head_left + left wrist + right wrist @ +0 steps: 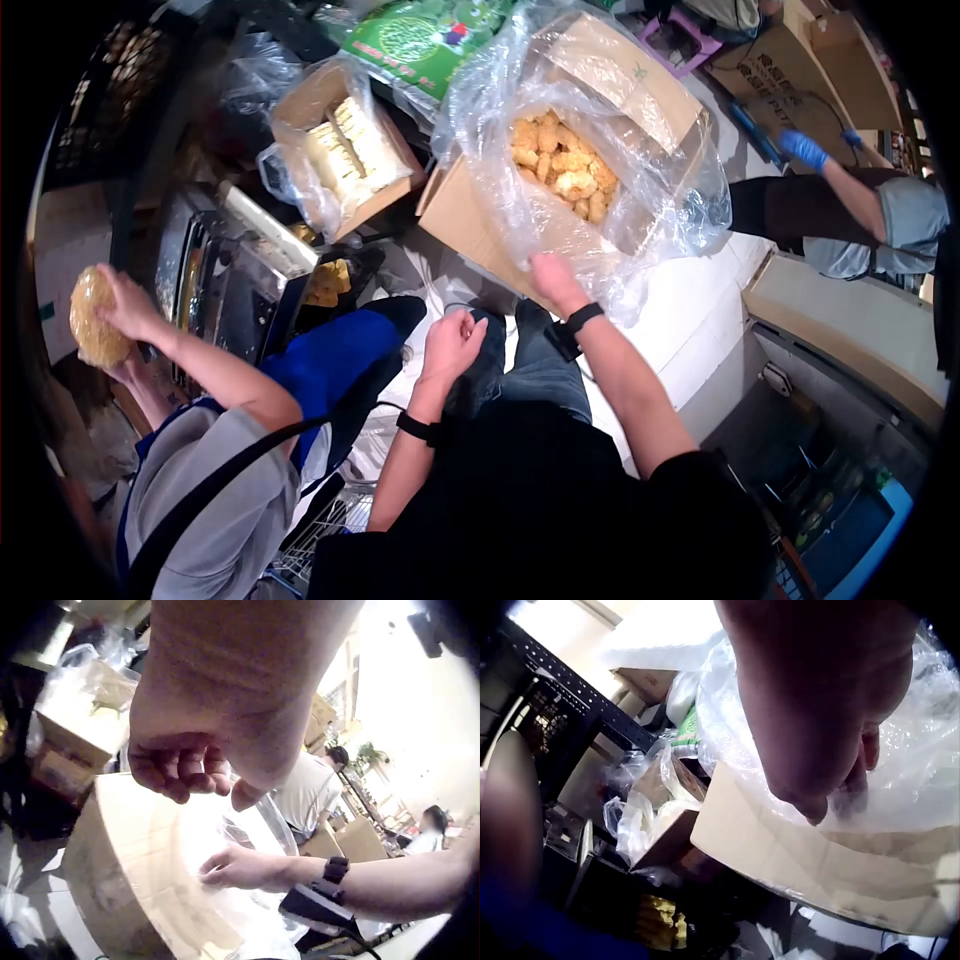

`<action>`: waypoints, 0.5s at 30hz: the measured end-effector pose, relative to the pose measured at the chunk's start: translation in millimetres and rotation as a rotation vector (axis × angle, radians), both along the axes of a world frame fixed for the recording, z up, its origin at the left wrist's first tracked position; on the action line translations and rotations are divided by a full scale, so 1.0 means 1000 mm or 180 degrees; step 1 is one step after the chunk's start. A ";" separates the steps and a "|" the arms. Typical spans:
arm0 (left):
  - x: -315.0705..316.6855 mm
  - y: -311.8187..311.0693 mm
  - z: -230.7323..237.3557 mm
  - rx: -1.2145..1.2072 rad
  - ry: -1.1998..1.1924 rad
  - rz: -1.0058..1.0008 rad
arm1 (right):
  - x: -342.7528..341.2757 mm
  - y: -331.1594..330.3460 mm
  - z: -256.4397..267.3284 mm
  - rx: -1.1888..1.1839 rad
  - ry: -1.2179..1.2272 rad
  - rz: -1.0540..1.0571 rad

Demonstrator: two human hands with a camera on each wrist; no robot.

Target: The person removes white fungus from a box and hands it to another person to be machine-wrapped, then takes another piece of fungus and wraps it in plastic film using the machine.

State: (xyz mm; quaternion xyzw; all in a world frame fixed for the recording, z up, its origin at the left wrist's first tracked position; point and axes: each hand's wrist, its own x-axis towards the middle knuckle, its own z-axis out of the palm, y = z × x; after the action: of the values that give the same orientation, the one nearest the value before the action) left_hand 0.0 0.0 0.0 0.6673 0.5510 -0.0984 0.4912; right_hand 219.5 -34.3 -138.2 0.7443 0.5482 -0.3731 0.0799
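A large cardboard box [470, 220], lined with a clear plastic bag [640, 235], stands in front of me. Golden-brown fried-looking pieces [565, 165] fill the opening of the bag. My right hand [556, 282] is at the box's near side and pinches the bag's plastic near the flap; in the right wrist view its fingertips [851, 796] are against the film. My left hand [455, 342] hangs above my lap, fingers loosely curled and holding nothing. The left wrist view shows that left hand [202, 761] above the box edge.
A person at left holds a wrapped yellow-brown bundle [98, 318]. A smaller box [385, 205] with pale rows stands behind a metal-edged unit [265, 240]. A green bag [425, 45] lies at the back. At right, another person's blue-gloved hand [803, 150] is near cartons [790, 85].
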 end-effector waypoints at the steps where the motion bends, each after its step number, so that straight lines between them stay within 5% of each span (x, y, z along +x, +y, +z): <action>1: 0.003 0.000 0.012 0.0318 -0.0306 -0.0105 | -0.023 -0.012 0.021 0.0131 0.0081 -0.0274; 2: 0.007 0.001 0.022 0.0641 -0.0621 -0.0199 | -0.041 -0.025 0.033 0.0268 0.0151 -0.0544; 3: 0.083 0.038 -0.016 0.0841 -0.0490 -0.0272 | 0.009 0.007 -0.021 0.0783 0.0533 -0.0607; 5: 0.132 0.030 -0.024 0.1513 -0.0959 -0.0649 | 0.007 -0.029 -0.017 0.0816 0.0783 -0.0114; 7: 0.176 0.044 -0.042 0.1642 -0.1091 -0.0892 | -0.005 -0.040 -0.019 0.1326 0.1514 -0.0982; 9: 0.210 0.063 -0.065 0.1777 -0.1217 -0.1120 | -0.013 -0.046 -0.007 0.1641 0.1458 0.0333; 11: 0.227 0.086 -0.091 0.1693 -0.0524 -0.2015 | -0.012 -0.038 0.043 0.0980 0.1825 0.0867; 15: 0.211 0.139 -0.154 0.1927 -0.0173 -0.2747 | -0.027 -0.041 0.054 0.1298 0.2290 0.0850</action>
State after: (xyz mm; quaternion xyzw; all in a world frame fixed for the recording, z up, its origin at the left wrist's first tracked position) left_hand 211.0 138.8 -153.8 0.9479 0.2170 -0.1108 0.2054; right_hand 192.2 -75.6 -83.9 0.4900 0.6950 -0.4791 -0.2174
